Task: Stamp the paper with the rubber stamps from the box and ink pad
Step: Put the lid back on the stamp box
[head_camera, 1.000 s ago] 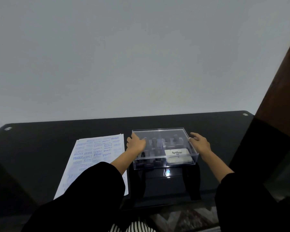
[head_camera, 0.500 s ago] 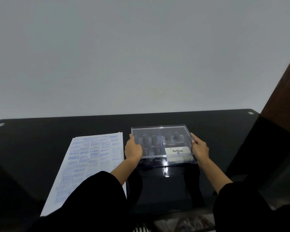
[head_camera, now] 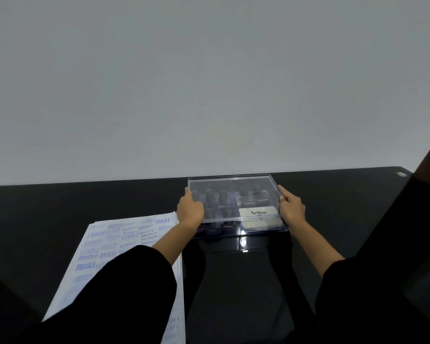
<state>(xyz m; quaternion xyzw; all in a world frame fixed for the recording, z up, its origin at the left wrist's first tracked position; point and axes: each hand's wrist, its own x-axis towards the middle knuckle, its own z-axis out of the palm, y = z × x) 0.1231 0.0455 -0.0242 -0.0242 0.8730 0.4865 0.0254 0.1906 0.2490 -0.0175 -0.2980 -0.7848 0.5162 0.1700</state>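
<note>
Head view. Clear plastic box [head_camera: 233, 186] sits on the black glossy table [head_camera: 85, 202], right of centre, near the far edge, lid on. Left hand [head_camera: 191, 209] grips the box's left side, fingers curled round the upper edge. Right hand [head_camera: 292, 211] grips the right side the same way, thumb along the top rim. Cannot tell whether the hands hold only the lid or the whole box.

Inside, seen through the lid: dark-handled rubber stamps [head_camera: 222, 197] standing upright in rows, mostly in the left half. The ink pad [head_camera: 258, 212], a pale case marked "Artline", lies in the near right corner.

Paper [head_camera: 124, 239] lies flat on the table just left of the box, near it but apart, covered in blue prints reading "FRAGILE", "SAMPLE" and "AIR MAIL". Black sleeves [head_camera: 139, 281] cover both forearms, and the left one overlaps the sheet. Plain grey wall [head_camera: 209, 83] behind.
</note>
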